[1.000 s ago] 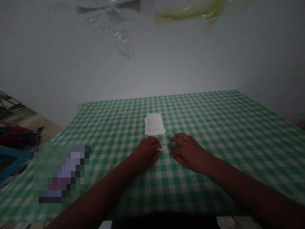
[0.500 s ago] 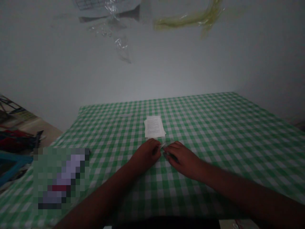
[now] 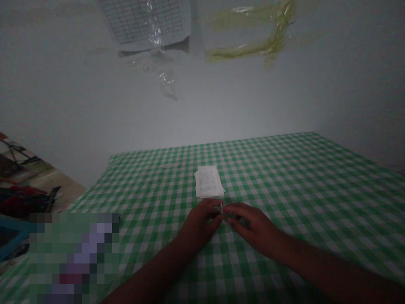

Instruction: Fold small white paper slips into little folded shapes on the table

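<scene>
My left hand (image 3: 201, 223) and my right hand (image 3: 253, 223) meet at the middle of the green gingham tablecloth (image 3: 284, 177). Between their fingertips stands a small folded strip of white paper (image 3: 222, 213), partly hidden by my fingers. A little farther out, just beyond my hands, lies a small stack of printed white paper sheets (image 3: 209, 181). Neither hand touches the stack.
A pixelated, blurred patch (image 3: 74, 257) covers the cloth at the front left. Beyond the table's left edge, cluttered items (image 3: 19, 198) lie on the floor. A grid-printed sheet (image 3: 142, 21) and yellowish tape (image 3: 253, 38) are stuck to the white wall behind.
My hands have closed together, and the small paper has risen from the cloth to stand between my fingertips. The view has tilted upward, so the table sits lower in the picture.
</scene>
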{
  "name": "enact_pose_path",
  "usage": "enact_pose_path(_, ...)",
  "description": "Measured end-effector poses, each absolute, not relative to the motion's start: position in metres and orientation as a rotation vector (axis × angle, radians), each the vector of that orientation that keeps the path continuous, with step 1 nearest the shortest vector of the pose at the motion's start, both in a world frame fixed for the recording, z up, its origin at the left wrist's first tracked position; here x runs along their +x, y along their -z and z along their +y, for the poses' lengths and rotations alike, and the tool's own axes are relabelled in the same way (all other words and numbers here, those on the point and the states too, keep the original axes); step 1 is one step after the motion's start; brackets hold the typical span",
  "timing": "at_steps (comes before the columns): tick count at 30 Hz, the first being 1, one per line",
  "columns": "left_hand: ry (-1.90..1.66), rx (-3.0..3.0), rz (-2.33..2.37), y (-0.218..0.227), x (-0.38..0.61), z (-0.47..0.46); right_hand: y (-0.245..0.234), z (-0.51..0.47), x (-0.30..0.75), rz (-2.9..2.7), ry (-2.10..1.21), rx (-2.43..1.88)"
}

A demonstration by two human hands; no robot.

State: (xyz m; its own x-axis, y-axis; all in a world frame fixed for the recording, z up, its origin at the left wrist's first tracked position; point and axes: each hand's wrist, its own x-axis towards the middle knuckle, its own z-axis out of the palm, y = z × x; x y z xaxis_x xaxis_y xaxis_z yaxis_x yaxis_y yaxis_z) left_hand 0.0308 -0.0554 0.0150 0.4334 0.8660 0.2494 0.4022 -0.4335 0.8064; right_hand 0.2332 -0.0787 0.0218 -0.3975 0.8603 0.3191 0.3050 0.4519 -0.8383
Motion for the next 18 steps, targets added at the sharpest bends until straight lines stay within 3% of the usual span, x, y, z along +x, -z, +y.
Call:
enact_pose_path(9,-0.852,2.123,1.061,-0.015,0.031,-0.061,-0.017,-0.072,0.227,-1.715,-1.101,-1.062)
enact_pose_path(18,-0.769,2.156,1.025,-0.023,0.033,-0.063,-0.020,-0.072,0.226,-1.710,-1.092,-1.095)
